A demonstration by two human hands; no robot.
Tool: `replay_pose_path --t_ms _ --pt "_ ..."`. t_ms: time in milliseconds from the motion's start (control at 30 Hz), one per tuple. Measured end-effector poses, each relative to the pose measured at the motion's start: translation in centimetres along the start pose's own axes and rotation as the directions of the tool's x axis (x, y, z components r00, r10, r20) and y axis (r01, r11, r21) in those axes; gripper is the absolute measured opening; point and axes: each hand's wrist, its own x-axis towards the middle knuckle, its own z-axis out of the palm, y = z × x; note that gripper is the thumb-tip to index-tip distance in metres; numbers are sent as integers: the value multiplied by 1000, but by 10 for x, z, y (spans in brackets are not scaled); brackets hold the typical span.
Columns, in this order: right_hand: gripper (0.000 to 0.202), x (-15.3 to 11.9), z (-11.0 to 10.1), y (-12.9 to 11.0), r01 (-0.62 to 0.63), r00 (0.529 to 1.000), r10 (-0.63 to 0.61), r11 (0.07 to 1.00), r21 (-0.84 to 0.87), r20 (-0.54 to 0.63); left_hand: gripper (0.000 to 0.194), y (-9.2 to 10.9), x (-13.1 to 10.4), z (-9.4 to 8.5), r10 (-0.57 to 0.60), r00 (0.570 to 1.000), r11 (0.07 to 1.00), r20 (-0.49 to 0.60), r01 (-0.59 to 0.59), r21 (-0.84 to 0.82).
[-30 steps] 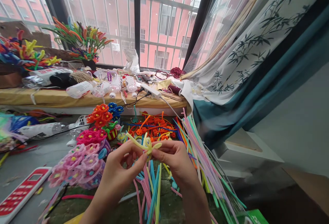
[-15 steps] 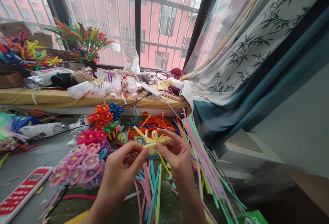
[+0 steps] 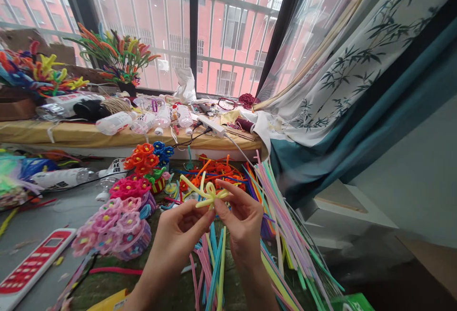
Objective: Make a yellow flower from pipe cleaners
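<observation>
A pale yellow pipe cleaner flower (image 3: 210,190), bent into loops with loose ends sticking up to the left, is pinched between both hands. My left hand (image 3: 180,232) grips its lower left side with thumb and forefinger. On the other side, my right hand (image 3: 241,218) holds the looped part by its fingertips. Cut pipe cleaners (image 3: 214,263) in pink, blue and yellow lie on the table under my hands. Just left of my left hand stands a bunch of pink pipe cleaner flowers (image 3: 116,225). The fingertips hide part of the yellow loops.
Long pastel pipe cleaners (image 3: 285,220) lie along the right. Orange pipe cleaner pieces (image 3: 217,170) are piled behind my hands. A red and white calculator-like device (image 3: 35,263) rests at left. Bottles (image 3: 114,123) and a power strip (image 3: 210,126) sit on the windowsill.
Both hands have drawn closer together around the yellow flower, the left thumb now near the right thumb. The flower has shifted slightly left and turned.
</observation>
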Motion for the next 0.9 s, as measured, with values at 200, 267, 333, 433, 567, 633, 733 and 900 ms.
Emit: replay_pose_path --t_ms 200,267,333,433,567,633,733,900 --pt "29 0 -2 1 28 1000 -28 999 -39 8 22 1 2 -4 45 994 997 -96 -39 60" --pt "30 0 -2 1 32 999 -29 997 -69 45 22 0 3 -9 91 990 993 -109 -82 84" --pt "31 0 -2 0 30 996 -22 996 -89 87 22 -1 5 -13 122 990 988 -76 -114 102" --pt "30 -1 -2 -1 45 994 -31 991 -129 105 26 -3 7 -17 111 994 985 -16 -108 132" --pt "30 0 -3 -4 70 991 -42 972 -225 129 26 -4 7 -17 98 995 984 -22 -93 152" --pt "30 2 -5 -4 42 987 -8 977 -209 161 20 -4 7 -17 153 987 972 -44 -142 185" --pt "27 7 -10 -4 -123 966 140 988 -93 217 12 -5 8 -19 247 969 941 -25 -233 247" --pt "24 14 -20 0 -352 901 343 936 -15 266 10 -6 10 -26 311 950 915 16 -304 264"
